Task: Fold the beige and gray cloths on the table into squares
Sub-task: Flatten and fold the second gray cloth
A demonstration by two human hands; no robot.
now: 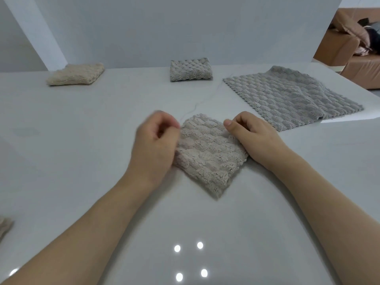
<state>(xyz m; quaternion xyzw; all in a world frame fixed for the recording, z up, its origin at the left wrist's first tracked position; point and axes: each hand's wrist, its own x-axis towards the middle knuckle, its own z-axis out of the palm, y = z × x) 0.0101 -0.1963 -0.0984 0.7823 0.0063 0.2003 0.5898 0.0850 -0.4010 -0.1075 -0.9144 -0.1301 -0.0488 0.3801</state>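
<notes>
Right now we see a folded beige cloth (207,153) at frame centre, lying flat on the white table (82,124), turned so one corner points to the bottom of the frame. It's roughly square, with several layers visible along its lower right edge.

Left hand (156,145) sits at the cloth's left edge, fingers curled in; the fingertips are motion-blurred, so we can't tell whether the grip is pinching fabric or merely touching it. Right hand (253,136) rests on the cloth's right edge, fingers curled under and thumb pointing left over the fabric; it looks like it's pressing or pinching the edge, but the fingertips are hidden, so we can't tell that grip either.

Other items:
- Unfolded gray cloth (292,97), right of centre in the upper half, spread flat on the table, well apart from the hands.
- Folded gray cloth (190,69), top centre, near the table's far edge.
- Second folded beige cloth (76,74), upper left, also near the far edge.
- A scrap of beige fabric (5,225) clipped by the lower left edge of the frame; we can't tell its shape.

Light spots reflect off the table at bottom centre. A brown sofa (357,58) sits in the upper right corner, beyond the table.
</notes>
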